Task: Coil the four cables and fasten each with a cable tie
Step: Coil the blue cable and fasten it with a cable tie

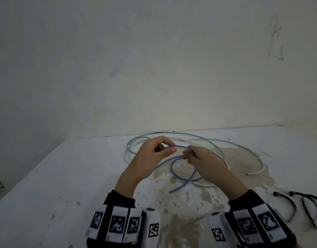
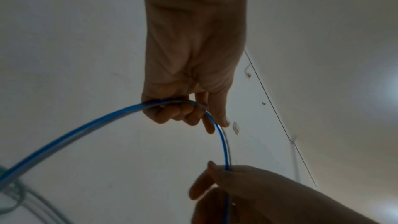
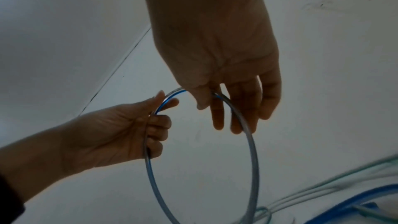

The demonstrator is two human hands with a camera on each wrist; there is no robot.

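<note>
Over the stained white table [image 1: 46, 176] the left hand [image 1: 150, 154] is raised, fingers curled round the blue cable [image 1: 173, 171] with thumb and forefinger pinching the top of a loop; just to its right the right hand [image 1: 204, 158] pinches the same cable, the rest trailing in a loose ring onto the table below. Behind lie the green cable [image 1: 172, 133] and white cable [image 1: 258, 154], uncoiled; the black cable ties [image 1: 304, 206] wait far right. The cable looks light and springy, likely to unwind, so best pinched where the turns cross
</note>
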